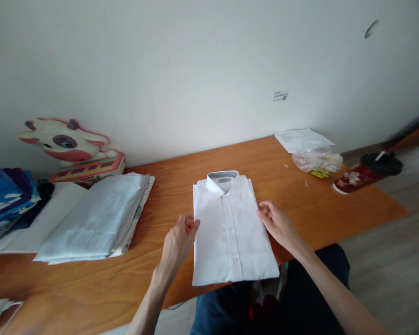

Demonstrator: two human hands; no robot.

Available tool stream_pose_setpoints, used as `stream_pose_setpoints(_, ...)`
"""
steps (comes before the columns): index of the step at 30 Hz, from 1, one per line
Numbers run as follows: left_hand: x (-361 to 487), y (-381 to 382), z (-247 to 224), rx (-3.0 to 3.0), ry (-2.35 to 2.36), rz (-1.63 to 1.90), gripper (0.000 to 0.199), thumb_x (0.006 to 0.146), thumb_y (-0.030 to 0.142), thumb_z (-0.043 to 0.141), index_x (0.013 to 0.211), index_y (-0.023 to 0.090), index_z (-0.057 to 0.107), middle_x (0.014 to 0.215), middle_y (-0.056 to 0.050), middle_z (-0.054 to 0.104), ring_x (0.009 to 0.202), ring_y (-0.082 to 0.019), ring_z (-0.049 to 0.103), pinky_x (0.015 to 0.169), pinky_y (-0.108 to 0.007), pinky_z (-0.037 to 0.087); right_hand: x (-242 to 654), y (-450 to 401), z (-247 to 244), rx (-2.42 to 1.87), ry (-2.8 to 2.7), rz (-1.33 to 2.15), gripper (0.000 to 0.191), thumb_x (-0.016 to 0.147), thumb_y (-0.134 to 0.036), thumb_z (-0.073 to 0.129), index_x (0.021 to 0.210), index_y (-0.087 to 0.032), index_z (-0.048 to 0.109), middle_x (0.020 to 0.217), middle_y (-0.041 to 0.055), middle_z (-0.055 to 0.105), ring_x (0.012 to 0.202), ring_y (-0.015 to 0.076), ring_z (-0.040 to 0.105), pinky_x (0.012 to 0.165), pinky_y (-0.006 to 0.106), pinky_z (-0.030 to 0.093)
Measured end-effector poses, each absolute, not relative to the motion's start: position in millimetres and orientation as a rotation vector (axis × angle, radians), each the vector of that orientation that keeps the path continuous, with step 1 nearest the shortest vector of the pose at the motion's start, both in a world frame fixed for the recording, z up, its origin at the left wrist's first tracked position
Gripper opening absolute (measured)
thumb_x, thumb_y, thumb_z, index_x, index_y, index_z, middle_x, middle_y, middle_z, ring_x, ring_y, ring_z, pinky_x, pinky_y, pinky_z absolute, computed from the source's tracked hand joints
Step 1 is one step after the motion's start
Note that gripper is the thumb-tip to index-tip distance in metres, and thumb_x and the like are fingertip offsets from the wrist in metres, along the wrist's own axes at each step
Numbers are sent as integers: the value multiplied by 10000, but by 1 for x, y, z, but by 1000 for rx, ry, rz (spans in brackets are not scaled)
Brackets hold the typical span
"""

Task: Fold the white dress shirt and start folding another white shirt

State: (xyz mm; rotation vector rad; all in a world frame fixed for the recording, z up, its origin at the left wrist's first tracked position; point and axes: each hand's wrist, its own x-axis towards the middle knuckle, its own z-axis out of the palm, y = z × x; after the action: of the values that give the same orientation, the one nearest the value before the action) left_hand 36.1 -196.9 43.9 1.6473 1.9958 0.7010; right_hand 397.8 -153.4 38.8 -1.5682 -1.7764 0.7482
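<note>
Folded white shirt lies collar-up at worktop near edge; left hand and right hand, fingers loose and holding nothing, press its side edges. Best squared evenly both sides, collar centred. Stacked pale cloth toward left end

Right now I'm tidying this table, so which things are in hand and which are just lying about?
In hand:
- folded white shirt, collar toward the wall
- left hand at its left edge
- right hand at its right edge

Lying about:
- stack of pale folded cloth
- blue folded clothes
- cartoon cow figure
- plastic bag
- red cup with black lid
</note>
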Motion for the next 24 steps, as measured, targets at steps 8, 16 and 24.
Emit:
stream_pose_setpoints(8,42,-306,27,1107,1717,545,497,899,727,547,1085,279,660,455,54,545,371,-184,482,417,-280,298,421,-286,12,-1697,-1415,1594,354,921,-646,647,1055,-325,716,459,-39,553,360,191,491,405,310,288)
stream_pose_setpoints(16,38,-323,30,793,1372,527,568,869,803,582,977,251,656,764,-84,791,557,-225,729,363,-239,353,416,-292,13,-1541,-1030,1878,445,875,-695,700,1045,-290,767,640,56,735,547,225,697,422,287,437)
stream_pose_setpoints(24,54,-342,39,795,1521,744,548,819,782,677,926,250,756,945,-101,802,913,-296,778,488,-281,559,415,-304,4,-1456,-1000,1792,463,775,-700,818,996,-294,840,1070,132,800,1034,371,756,812,488,642)
